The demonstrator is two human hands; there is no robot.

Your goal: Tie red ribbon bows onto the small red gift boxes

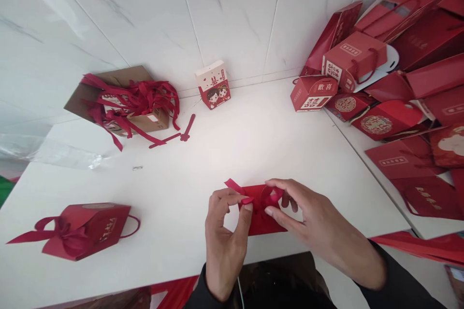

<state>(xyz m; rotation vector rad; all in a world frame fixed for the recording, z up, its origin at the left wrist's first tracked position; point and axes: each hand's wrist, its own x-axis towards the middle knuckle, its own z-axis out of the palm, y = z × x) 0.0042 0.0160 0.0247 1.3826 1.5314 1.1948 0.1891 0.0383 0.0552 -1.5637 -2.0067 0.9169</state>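
A red gift box (266, 228) lies near the front edge of the white table, with a red ribbon (234, 185) on its top. My left hand (228, 231) is at the box's left side, thumb and index finger pinched on one part of the ribbon. On the right side, my right hand (304, 207) has its thumb and fingers around a ribbon loop. The ribbon's middle sits between both hands, and my fingers hide part of it. A second red gift box (97, 224), with a ribbon bow and a cord handle, lies on its side to the left.
A cardboard box (145, 123) full of red ribbons stands at the back left, some trailing onto the table (232, 145). A small printed box (213, 86) stands by the wall. Many red gift boxes (377, 120) pile up at right. Clear plastic (65, 152) lies far left.
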